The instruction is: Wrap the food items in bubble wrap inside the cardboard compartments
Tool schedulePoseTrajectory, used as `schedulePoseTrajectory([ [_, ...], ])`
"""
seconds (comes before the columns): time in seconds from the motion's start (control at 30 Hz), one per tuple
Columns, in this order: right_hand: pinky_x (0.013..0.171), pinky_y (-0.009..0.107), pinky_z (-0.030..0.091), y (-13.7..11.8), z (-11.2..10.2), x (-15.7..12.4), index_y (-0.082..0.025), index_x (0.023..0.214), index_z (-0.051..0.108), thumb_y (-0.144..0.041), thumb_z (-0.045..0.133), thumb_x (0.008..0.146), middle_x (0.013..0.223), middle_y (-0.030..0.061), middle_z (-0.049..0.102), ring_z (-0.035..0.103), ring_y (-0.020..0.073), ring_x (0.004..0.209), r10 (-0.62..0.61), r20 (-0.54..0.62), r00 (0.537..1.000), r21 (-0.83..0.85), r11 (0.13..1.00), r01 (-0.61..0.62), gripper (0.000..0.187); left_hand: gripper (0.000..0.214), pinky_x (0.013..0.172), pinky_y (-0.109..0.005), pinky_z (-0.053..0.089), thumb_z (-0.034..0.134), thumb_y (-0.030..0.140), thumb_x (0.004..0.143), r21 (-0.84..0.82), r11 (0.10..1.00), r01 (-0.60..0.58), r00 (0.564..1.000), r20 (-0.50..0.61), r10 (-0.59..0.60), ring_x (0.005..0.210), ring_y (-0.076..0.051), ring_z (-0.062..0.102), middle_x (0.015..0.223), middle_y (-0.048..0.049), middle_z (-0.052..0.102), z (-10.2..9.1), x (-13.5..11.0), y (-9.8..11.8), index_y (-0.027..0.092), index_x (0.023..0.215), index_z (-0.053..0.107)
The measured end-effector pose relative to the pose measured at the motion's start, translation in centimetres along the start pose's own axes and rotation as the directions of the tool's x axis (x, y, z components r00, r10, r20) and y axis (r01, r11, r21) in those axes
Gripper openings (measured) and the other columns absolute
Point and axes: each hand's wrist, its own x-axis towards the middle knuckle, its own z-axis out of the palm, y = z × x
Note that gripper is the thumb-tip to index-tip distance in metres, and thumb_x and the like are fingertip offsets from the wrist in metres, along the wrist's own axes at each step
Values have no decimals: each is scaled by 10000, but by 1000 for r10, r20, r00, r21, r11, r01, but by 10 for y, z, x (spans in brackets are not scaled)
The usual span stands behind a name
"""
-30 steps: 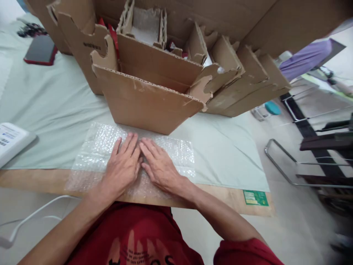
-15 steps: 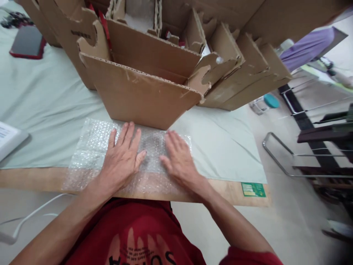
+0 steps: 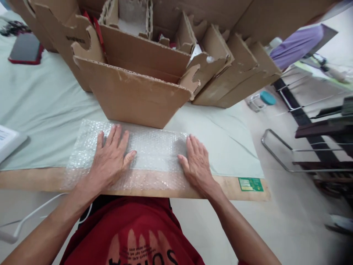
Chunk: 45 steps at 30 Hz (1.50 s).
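Observation:
A clear sheet of bubble wrap (image 3: 154, 158) lies flat along the front of the table, partly over the cloth and partly over the bare wooden edge. My left hand (image 3: 110, 158) rests palm down on its left half, fingers stretched out. At the sheet's right end is my right hand (image 3: 197, 162), also flat with the fingers extended. Nothing is held in either hand. Just beyond the sheet stands an open cardboard box (image 3: 132, 95) with cut-out notches in its sides.
More cardboard compartments (image 3: 231, 73) stand behind and to the right. On the pale green cloth (image 3: 55, 106) lie a dark red-edged device (image 3: 26, 48) and a white object (image 3: 11, 141). A green card (image 3: 250, 184) is on the wooden edge. A teal-topped stool (image 3: 267, 98) and metal frames stand beyond.
My right hand has slid right to the sheet's end, and my left hand has shifted slightly left. The hands are farther apart, with more of the bubble wrap showing between them.

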Motion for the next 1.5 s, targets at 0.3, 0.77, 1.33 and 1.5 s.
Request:
schedulePoseTrajectory([
  [0.3, 1295, 492, 208, -72, 13, 56, -85, 1603, 358, -500, 393, 1054, 1700, 155, 300, 237, 293, 1592, -287, 161, 944, 131, 955, 268, 689, 660, 1255, -592, 200, 293, 477, 1042, 52, 997, -56, 994, 100, 51, 1564, -355, 301, 1662, -232, 339, 6, 6, -15, 66, 1542, 418],
  [0.77, 1298, 468, 204, -80, 2, 30, -96, 1617, 331, -499, 372, 1067, 1718, 140, 259, 207, 288, 1602, -288, 152, 946, 91, 957, 277, 683, 607, 1274, -574, 168, 342, 441, 1053, -26, 984, -175, 982, 61, 176, 1568, -347, 295, 1659, -236, 344, 3, -9, 14, 78, 1527, 452],
  [1.33, 1173, 568, 360, 11, -19, -83, -185, 1654, 227, -611, 516, 989, 1653, 201, 376, 382, 360, 1509, -257, 75, 964, 89, 964, 250, 841, 741, 1259, -632, 186, 363, 599, 992, -23, 984, -179, 982, 53, 180, 1565, -414, 273, 1650, -261, 349, -21, -78, -40, 110, 1549, 393],
  [1.5, 1046, 534, 471, -4, -22, -82, -182, 1480, 535, -399, 658, 957, 1486, 188, 575, 529, 360, 1357, -371, 84, 925, 111, 926, 361, 579, 648, 1260, -623, 194, 548, 456, 938, -44, 960, -276, 955, 97, 280, 1539, -405, 336, 1643, -217, 391, -18, -90, -36, 156, 1507, 473],
])
